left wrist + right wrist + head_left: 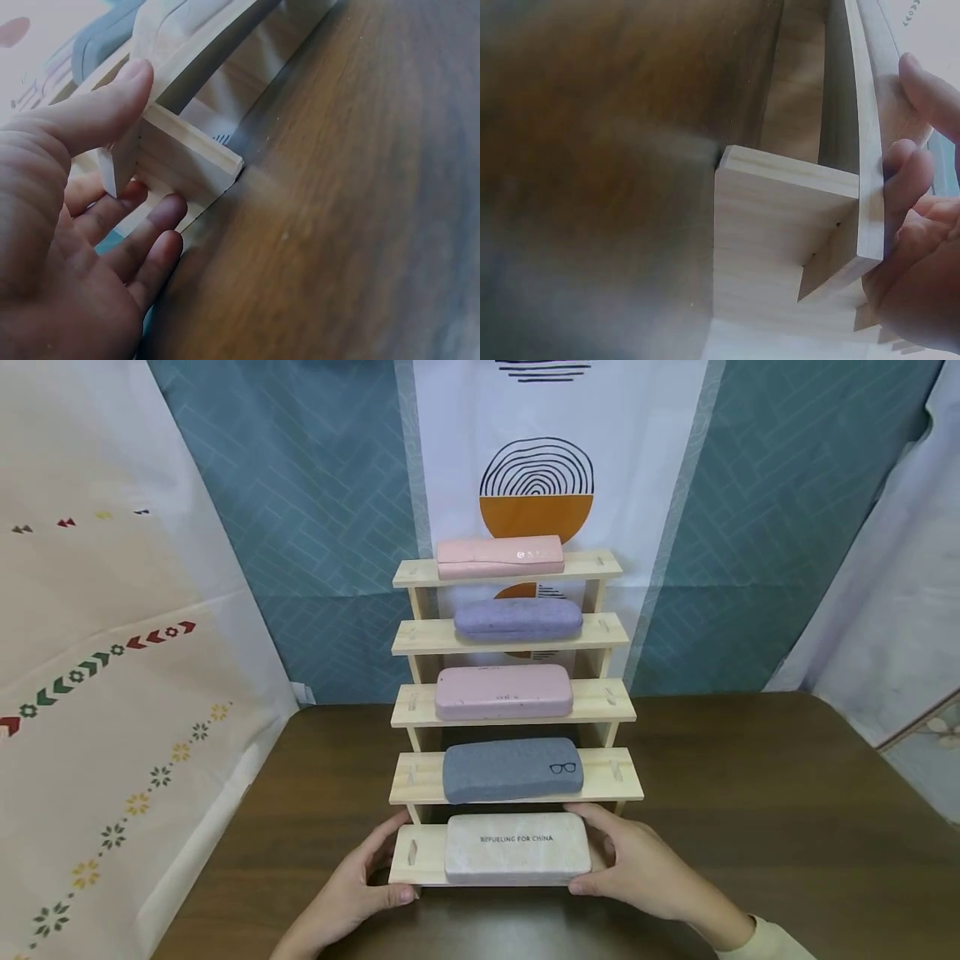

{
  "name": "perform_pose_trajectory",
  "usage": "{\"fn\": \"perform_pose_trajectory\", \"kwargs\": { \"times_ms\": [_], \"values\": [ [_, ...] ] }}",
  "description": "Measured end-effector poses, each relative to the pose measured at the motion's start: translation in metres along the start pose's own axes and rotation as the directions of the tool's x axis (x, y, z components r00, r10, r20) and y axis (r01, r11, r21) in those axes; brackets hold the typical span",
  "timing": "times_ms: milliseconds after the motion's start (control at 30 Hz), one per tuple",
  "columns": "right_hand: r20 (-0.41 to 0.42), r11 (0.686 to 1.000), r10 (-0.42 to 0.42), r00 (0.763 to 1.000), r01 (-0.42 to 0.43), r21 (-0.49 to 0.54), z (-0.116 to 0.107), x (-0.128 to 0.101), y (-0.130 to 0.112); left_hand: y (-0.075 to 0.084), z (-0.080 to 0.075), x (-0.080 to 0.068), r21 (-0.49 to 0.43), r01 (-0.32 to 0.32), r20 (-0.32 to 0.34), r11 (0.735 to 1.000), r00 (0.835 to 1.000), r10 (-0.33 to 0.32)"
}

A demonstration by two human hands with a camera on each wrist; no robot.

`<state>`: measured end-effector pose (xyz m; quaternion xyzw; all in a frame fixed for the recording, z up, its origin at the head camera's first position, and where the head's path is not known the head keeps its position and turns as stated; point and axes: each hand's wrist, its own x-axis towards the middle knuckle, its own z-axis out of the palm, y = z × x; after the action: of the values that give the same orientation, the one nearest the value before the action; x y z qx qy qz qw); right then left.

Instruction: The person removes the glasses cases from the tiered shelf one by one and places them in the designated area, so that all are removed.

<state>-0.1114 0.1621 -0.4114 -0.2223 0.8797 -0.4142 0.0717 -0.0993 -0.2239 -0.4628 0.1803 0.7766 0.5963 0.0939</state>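
Observation:
A stepped wooden display rack (420, 852) bears a glasses case on each tier. On the lowest tier lies a whitish marbled case (517, 852) printed "REFUELING FOR CHINA". My right hand (645, 868) grips its right end, thumb at the front and a finger at the back. In the right wrist view, the right-hand fingers (907, 180) are beside the case, above the board's end. My left hand (356, 889) holds the left end of the lowest board, thumb at its front corner. The left wrist view shows the thumb (124, 101) against the board and the other fingers bent behind it.
Higher tiers hold a grey-blue case (513, 770), a mauve case (504, 692), a purple case (517, 619) and a pink case (498, 557). The rack stands on a dark brown table (750, 793). Patterned cloths (300, 527) hang behind and at the sides.

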Motion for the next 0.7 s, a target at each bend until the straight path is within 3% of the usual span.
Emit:
{"fn": "perform_pose_trajectory", "kwargs": {
  "times_ms": [167,267,467,700],
  "values": [
    [0.010,0.982,-0.028,1.000,0.026,0.185,-0.003,-0.006,0.005,0.000,-0.002,-0.001,-0.032,0.017,0.014,0.999,1.000,-0.016],
    [0.028,0.964,-0.048,0.998,0.039,0.262,-0.006,-0.011,0.007,-0.002,-0.003,-0.003,-0.087,-0.016,0.046,0.996,0.999,0.020],
    [0.032,0.966,-0.040,0.999,0.030,0.257,-0.012,-0.021,0.009,-0.008,-0.009,-0.006,-0.143,-0.099,0.106,0.985,0.988,0.115],
    [0.036,0.967,0.000,0.999,-0.009,0.253,-0.024,-0.033,0.014,-0.008,-0.017,-0.003,-0.300,-0.065,0.189,0.952,0.974,0.126]
  ]
}}
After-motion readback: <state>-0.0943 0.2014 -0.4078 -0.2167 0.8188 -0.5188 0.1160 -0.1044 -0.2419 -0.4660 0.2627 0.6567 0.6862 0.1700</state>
